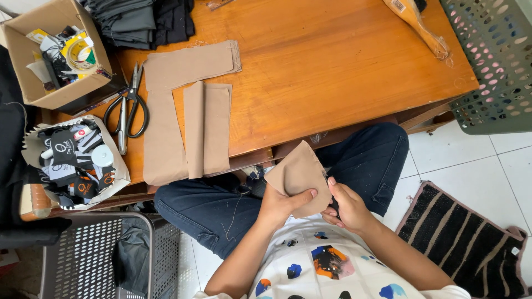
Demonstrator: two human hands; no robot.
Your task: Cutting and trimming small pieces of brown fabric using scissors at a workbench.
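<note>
Head view, looking down at two hands over a lap in dark blue jeans. Left hand closed on a small tan cloth piece, thumb pressed across its front. Right hand closed on the right edge of that same piece, fingers pinched together. Cloth piece held up above the knees, just below the near edge of the wooden table. More tan cloth strips lying flat on the table, well apart from the hands. Big scissors just left of those strips, touching the table. Cardboard box with tape rolls at the far left corner. Dark folded cloth at the top. Grey plastic basket at the right, another grey basket at the lower left. Striped mat on the white floor tiles.
</note>
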